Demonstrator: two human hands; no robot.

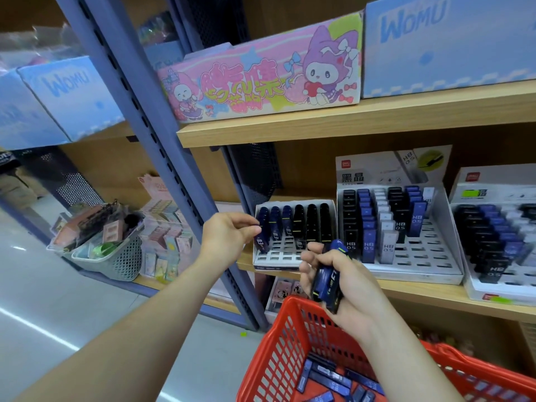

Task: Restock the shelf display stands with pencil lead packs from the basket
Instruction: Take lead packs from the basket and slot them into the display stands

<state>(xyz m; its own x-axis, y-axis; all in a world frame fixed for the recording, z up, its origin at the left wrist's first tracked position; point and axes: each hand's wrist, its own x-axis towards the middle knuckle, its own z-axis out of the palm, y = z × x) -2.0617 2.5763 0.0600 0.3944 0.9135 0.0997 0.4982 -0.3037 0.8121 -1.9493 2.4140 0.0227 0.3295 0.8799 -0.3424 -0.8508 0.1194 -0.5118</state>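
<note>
Top, centre: pink cartoon box, printed w/ a purple-hooded character, bows & strawberries. Just right of it: blue box marked WOMU. A 2nd WOMU box sits upper left, beyond the blue-grey slotted upright. Behind the upright, mid-height: dark perforated panel. Lower left: grey mesh basket heaped w/ mixed small goods, too blurred to ID; pastel packs stand just right of it. Floor pale & glossy, w/ a small green speck near the upright's foot.

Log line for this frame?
phase: restocking | left hand: pinches pack in left stand | right hand: grips spare packs above basket
</note>
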